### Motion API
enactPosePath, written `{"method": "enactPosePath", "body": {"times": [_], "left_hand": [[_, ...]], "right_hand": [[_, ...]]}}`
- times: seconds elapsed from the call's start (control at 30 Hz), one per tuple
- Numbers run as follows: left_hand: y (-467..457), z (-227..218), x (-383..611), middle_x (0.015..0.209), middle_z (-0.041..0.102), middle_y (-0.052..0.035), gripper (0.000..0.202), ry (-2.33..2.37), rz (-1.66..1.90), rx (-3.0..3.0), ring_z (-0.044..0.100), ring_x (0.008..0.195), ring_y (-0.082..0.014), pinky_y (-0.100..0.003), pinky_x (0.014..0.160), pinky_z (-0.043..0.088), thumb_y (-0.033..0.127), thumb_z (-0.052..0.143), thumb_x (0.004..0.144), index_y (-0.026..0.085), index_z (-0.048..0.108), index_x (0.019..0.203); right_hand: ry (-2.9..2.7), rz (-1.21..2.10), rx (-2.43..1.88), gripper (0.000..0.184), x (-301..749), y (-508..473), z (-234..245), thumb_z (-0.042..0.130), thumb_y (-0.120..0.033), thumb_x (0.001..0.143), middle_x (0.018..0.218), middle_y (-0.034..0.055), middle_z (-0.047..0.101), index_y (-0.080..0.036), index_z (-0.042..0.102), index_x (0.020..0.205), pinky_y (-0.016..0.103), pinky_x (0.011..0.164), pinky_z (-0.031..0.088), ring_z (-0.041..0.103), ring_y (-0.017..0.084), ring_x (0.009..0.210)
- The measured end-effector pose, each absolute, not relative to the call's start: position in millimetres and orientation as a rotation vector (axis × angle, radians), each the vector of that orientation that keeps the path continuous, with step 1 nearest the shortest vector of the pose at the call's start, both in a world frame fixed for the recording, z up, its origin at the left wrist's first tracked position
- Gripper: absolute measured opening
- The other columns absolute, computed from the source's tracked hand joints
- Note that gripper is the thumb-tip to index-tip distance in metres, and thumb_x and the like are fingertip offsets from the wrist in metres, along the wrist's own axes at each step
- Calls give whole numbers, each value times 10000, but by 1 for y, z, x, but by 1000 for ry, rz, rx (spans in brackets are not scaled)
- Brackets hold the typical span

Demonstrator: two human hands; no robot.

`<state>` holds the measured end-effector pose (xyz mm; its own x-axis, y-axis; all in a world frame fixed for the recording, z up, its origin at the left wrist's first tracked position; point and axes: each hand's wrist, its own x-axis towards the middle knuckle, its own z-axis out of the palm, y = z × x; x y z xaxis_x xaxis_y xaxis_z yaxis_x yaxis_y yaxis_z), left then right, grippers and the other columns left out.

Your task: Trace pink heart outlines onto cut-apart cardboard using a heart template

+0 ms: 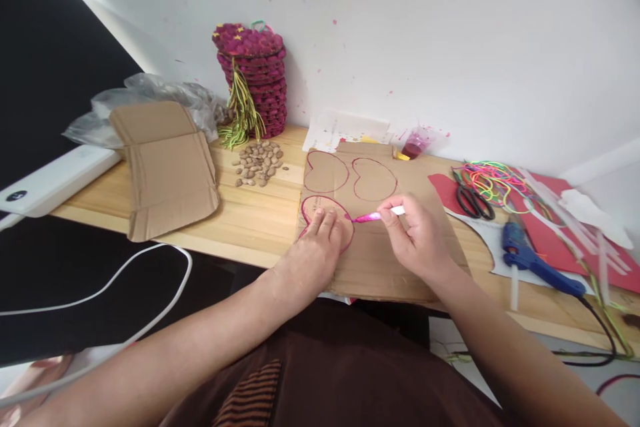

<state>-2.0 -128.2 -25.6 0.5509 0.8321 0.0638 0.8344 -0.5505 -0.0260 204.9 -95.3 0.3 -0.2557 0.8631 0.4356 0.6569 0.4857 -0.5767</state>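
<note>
My left hand lies flat, fingers stretched out, on a heart-shaped cardboard piece with a magenta edge. Beneath it is a larger cardboard sheet. My right hand pinches a thin paintbrush, magenta toward the tip and white at the back. Its tip meets the right edge of the heart piece; exact contact is hard to make out. Two magenta heart outlines show on the sheet above my hands. Part of the heart piece is hidden under my left fingers.
At left are a folded cardboard piece, brown seeds and a magenta woven container with a green tassel. A cup of magenta liquid stands behind the sheet. Scissors, colored cords and a blue glue gun lie at right.
</note>
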Motion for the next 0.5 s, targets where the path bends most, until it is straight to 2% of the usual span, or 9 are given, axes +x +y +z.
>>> {"method": "enactPosePath", "body": {"times": [0.33,0.5], "left_hand": [[-127,-29,-2,1510,450,-263,518,-1435,-123,-2712,364,1455,-341,-459,1157,428,3,368,909,10,397,1427],[-124,-15,-4,1491,483,-241,500,-1357,-39,-2778,411,1441,-303,-415,1196,386,18,369,931,23,396,1430]], "right_hand": [[-2092,180,-1153,71,204,-115,0,517,-222,988,843,41,636,-237,555,929,339,713,451,601,200,814],[-2079,178,-1109,55,205,-114,-2,543,-211,979,843,26,638,-227,564,931,319,721,460,600,181,806]]}}
